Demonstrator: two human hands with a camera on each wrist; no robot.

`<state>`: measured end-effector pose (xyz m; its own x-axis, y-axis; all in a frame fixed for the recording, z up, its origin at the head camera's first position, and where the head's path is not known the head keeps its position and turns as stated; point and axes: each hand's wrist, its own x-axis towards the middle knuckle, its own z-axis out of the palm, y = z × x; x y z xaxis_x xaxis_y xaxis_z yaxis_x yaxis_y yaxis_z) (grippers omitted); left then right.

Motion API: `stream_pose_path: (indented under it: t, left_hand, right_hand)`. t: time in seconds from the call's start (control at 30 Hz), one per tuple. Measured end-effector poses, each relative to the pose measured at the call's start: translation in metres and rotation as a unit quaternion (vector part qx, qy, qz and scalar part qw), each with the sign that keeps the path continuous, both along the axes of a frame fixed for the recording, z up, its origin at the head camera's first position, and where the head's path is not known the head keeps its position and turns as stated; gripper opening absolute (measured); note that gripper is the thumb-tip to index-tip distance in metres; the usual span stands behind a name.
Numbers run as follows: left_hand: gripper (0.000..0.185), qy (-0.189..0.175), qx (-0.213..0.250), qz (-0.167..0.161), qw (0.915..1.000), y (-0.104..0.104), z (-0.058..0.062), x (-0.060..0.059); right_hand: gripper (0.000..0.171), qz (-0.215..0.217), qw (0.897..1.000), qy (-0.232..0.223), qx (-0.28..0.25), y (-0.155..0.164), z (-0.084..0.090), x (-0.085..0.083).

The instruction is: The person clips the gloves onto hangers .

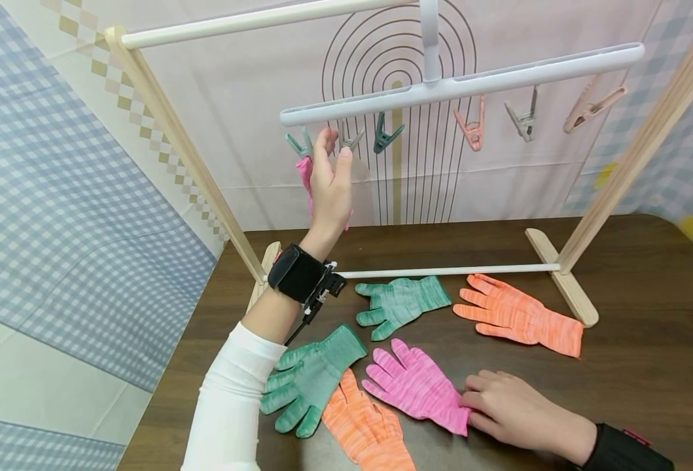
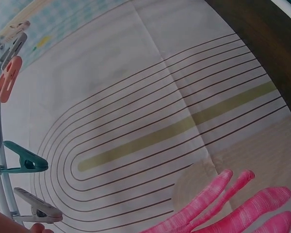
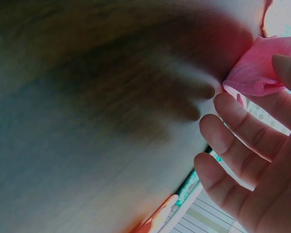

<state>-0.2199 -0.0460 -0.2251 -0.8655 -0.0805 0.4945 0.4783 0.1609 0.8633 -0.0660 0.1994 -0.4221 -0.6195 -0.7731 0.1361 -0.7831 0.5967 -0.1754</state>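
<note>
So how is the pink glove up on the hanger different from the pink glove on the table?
The hanging pink glove dangles from a clip, fingers downward, mostly hidden behind the left hand. The pink glove on the table lies flat and fully spread, with the right hand at its cuff. Both are the same streaky pink knit.

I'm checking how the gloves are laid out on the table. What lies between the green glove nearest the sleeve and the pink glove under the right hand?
An orange glove lies between the green glove and the pink glove, in the head view.
</note>
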Motion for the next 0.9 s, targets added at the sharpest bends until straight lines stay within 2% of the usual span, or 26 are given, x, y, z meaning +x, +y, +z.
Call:
stream_pose_path:
  t: [0.4,0.63,0.9]
  left_hand:
    - [0.047,-0.026,-0.009,-0.007,0.9996,0.0023,0.0010,-0.0025]
    - [0.046,-0.020,-0.011,-0.004,0.9997,0.0051,0.0047,-0.0045]
    - [0.048,-0.031,-0.023,-0.007,0.9992,0.0056,0.0067,-0.0055]
  right_hand:
    - [0.005,0.002,1.000,0.001,-0.004,0.0009,0.0003,-0.0001]
    - [0.005,0.004,1.000,0.008,-0.008,0.0003,-0.0001,0.0007]
    - [0.005,0.004,1.000,0.011,-0.010,-0.0003,0.0000,0.0016]
